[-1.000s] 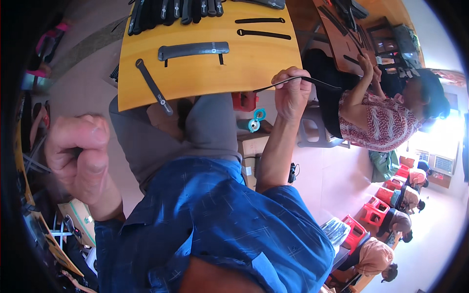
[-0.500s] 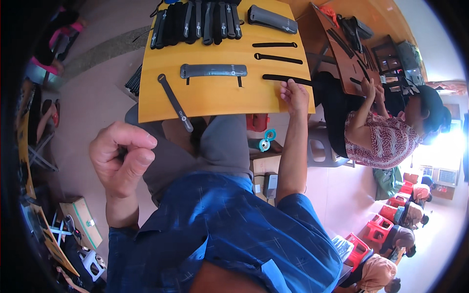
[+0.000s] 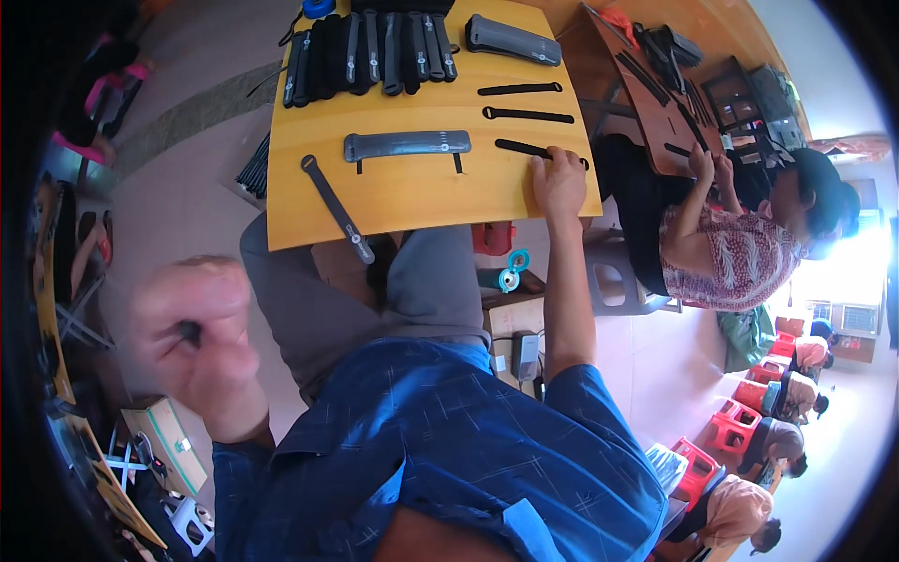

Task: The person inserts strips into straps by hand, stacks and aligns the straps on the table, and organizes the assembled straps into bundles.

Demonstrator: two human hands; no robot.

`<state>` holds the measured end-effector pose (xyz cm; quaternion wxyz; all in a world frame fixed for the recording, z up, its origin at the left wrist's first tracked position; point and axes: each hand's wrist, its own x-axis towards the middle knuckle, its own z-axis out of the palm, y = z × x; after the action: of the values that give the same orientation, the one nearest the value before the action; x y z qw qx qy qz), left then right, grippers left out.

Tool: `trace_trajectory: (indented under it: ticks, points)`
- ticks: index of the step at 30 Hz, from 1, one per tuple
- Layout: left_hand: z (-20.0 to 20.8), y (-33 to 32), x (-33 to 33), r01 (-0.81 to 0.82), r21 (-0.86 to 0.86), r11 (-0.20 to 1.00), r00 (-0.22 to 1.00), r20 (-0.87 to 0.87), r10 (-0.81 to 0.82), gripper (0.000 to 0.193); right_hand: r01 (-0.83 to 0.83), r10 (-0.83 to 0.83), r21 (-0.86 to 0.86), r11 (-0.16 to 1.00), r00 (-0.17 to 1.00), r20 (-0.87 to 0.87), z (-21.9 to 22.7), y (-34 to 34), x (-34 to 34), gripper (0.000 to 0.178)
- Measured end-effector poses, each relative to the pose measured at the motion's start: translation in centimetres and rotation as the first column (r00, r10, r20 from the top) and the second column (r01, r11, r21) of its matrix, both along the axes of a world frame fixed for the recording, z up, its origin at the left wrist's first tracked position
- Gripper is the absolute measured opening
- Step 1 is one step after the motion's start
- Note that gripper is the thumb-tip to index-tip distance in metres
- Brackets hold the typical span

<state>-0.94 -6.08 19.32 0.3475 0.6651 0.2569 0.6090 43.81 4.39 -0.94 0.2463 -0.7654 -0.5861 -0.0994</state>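
Note:
My right hand [image 3: 561, 185] rests at the right edge of the yellow table, its fingers closed on a black cable strap [image 3: 521, 147]. The strap's ends show on both sides of the fingers. Two similar black straps, an upper one [image 3: 521, 89] and a lower one [image 3: 530, 115], lie just beyond it. Raised off the table at the left, my left hand [image 3: 195, 337] is blurred, with fingers curled; whatever they hold, if anything, is hidden. A grey-black strap [image 3: 337, 206] with a slotted head overhangs the near edge. Left of my right hand lies a grey packaged strap bundle [image 3: 407, 144].
Rows of dark straps [image 3: 373, 51] cover the table's far left, and a thick grey bundle [image 3: 513, 40] lies far right. The yellow table's [image 3: 431, 201] near edge is above my knees. A co-worker [image 3: 735, 234] handles straps at a brown table [image 3: 646, 112] on the right.
My left hand has moved left and slightly down, blurring. My right hand has turned palm down over the black strap, and the strap has shifted slightly left.

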Motion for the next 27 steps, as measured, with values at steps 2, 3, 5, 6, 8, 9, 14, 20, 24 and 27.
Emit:
trace_trajectory:
  ticks: [2,3,5,6,8,9,14,20,24,27]
  points:
    - [2.8,1.6,-1.5,0.294,0.143,0.945,0.955,-0.016,-0.295,0.029,-0.067,0.068,-0.032,0.997,0.997,0.048,-0.7,0.4,-0.9,0.040]
    - [4.1,3.1,-2.9,0.538,0.178,0.824,0.843,-0.100,-0.529,0.032,-0.073,0.075,-0.035,0.997,0.996,0.046,-0.9,0.7,-1.0,0.040]
    - [5.5,2.0,0.4,0.357,0.346,0.868,0.911,0.076,-0.404,0.036,-0.100,0.100,0.003,0.995,0.994,0.033,-1.3,1.4,-0.7,0.042]
    - [5.8,1.7,-0.7,0.331,0.336,0.882,0.938,-0.014,-0.347,0.036,-0.099,0.099,-0.002,0.995,0.994,0.036,-1.4,1.7,-0.4,0.042]
    - [7.7,1.1,-1.8,0.296,0.320,0.900,0.955,-0.118,-0.272,0.035,-0.081,0.082,-0.020,0.997,0.995,0.059,-1.3,2.4,-0.7,0.041]
    - [9.0,0.9,-1.5,0.272,0.343,0.899,0.962,-0.118,-0.246,0.033,-0.089,0.090,-0.025,0.996,0.995,0.053,-1.3,2.6,-0.7,0.041]
    - [9.2,-0.4,-2.4,0.225,0.369,0.902,0.973,-0.124,-0.193,0.032,-0.124,0.124,-0.016,0.992,0.992,0.030,-1.3,3.5,0.7,0.041]
    - [8.6,-0.1,-3.6,0.156,0.363,0.919,0.986,-0.114,-0.122,0.032,-0.211,0.270,0.244,0.947,0.931,-0.244,3.1,1.4,-1.1,0.041]
    - [8.3,-0.7,-6.5,0.111,0.353,0.929,0.990,-0.124,-0.071,0.031,-0.316,0.620,0.539,0.781,0.499,-0.605,16.4,-3.1,-8.3,0.028]
    - [8.7,0.6,-4.6,0.111,0.364,0.925,0.989,-0.133,-0.066,0.031,-0.357,0.630,0.684,0.637,0.752,-0.194,24.2,-8.4,-9.4,0.026]
